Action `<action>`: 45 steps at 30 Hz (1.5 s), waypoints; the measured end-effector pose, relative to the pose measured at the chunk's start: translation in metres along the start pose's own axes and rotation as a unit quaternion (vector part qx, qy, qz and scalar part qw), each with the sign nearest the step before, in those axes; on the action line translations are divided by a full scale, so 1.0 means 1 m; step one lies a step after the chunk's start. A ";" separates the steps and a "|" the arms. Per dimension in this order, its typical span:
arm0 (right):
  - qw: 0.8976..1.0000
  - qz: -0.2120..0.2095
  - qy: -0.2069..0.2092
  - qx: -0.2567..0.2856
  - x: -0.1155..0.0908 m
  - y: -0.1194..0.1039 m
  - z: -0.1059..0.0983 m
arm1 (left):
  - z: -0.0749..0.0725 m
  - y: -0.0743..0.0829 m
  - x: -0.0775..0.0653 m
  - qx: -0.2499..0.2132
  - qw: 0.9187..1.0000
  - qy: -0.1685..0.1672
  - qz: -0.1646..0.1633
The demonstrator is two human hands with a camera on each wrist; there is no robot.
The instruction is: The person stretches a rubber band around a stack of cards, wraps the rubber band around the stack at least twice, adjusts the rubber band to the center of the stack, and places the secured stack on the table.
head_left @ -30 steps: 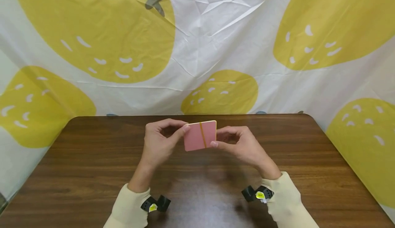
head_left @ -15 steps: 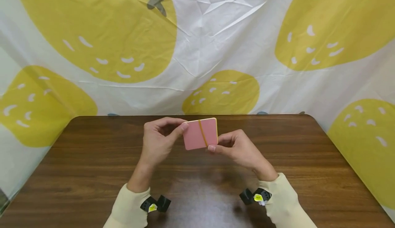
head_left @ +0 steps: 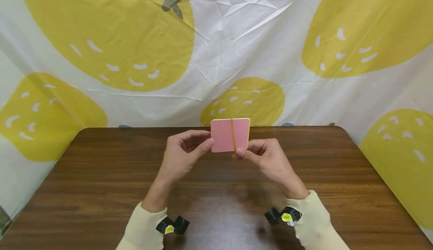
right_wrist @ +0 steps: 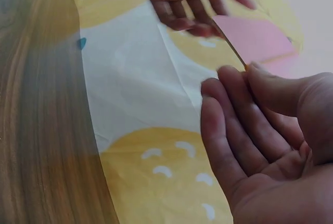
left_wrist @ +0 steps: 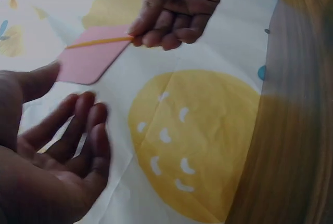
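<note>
A thin pink card stack [head_left: 223, 135] with rounded corners and pale yellow edges is held up in front of me. A yellow-brown rubber band [head_left: 232, 129] runs across it, right of its middle. My right hand [head_left: 268, 159] pinches the stack at its lower right, thumb in front, right where the band crosses the bottom edge. My left hand [head_left: 180, 154] is at the lower left edge, its thumb tip at the stack's front side. In the left wrist view, the left fingers [left_wrist: 96, 125] are loosely bent below the stack, with a gap between them and the thumb.
A dark brown wooden table [head_left: 101, 190] lies below the hands. Behind it hangs a white cloth [head_left: 145, 107] printed with large yellow fruit shapes. Each sleeve cuff carries a small black camera; the left camera [head_left: 172, 225] and right camera [head_left: 282, 216] face inward.
The pink card stack has moved up and to the right and now stands straighter. My left thumb has gone from its upper left corner to the lower left edge. The right hand keeps its pinch.
</note>
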State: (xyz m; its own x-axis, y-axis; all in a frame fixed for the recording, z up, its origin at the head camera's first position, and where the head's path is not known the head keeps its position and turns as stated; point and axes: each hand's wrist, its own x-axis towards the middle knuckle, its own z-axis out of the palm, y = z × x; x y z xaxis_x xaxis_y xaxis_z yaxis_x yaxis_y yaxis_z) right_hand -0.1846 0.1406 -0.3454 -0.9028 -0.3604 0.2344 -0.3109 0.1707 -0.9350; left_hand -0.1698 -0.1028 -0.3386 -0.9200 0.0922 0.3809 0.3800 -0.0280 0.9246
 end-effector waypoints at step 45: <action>0.999 -0.012 0.041 0.013 -0.003 -0.003 0.011 | 0.023 -0.008 -0.006 0.049 0.998 -0.033 0.015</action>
State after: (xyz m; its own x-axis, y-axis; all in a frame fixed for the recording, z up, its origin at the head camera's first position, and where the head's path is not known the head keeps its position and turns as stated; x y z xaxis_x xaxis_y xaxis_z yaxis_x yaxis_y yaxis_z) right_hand -0.1779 0.1309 -0.3461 -0.9167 -0.2881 0.2768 -0.3258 0.1380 -0.9353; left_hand -0.1650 -0.0799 -0.3491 -0.9013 0.1588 0.4030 0.4170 0.0665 0.9065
